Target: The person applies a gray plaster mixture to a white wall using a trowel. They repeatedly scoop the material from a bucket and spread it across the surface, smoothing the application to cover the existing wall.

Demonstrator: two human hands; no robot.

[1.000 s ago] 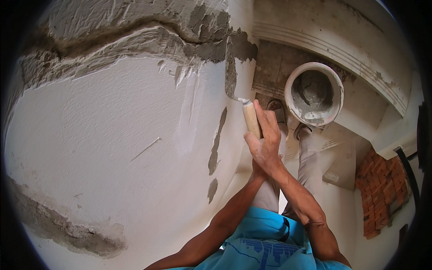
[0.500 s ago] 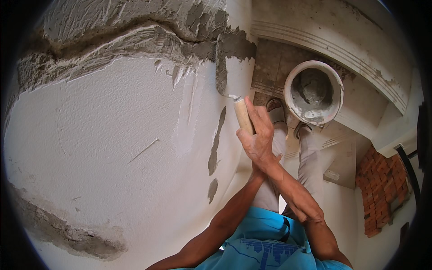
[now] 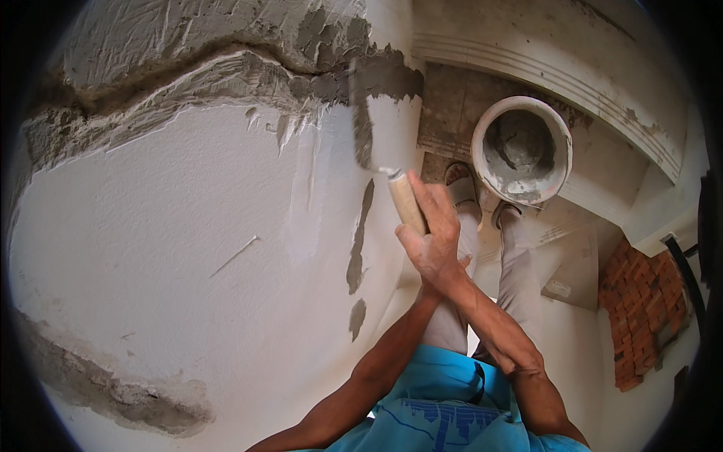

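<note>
My right hand (image 3: 435, 237) is closed round the pale wooden handle of a trowel (image 3: 407, 203). The trowel's long, narrow blade, smeared with grey and blurred, points up along the wall (image 3: 203, 188). Its upper end lies over a band of dark wet mortar (image 3: 398, 77) at the rounded wall edge. Behind my right wrist, my left hand (image 3: 467, 262) is almost wholly hidden; only a bit of a finger shows there. Below the blade, streaks of grey mortar (image 3: 360, 248) run down the white wall.
A round bucket (image 3: 559, 169) with grey mortar inside stands just beyond my feet. A deep crack (image 3: 173, 71) with rough grey edges crosses the upper wall, and a bare grey patch (image 3: 151, 407) lies lower left. Moulded ledges (image 3: 542, 64) and red bricks (image 3: 636, 309) are at right.
The trowel blade has swung slightly left and tilted, its tip shifting away from the rounded edge. My grip is unchanged, and the whole view has shifted a little.
</note>
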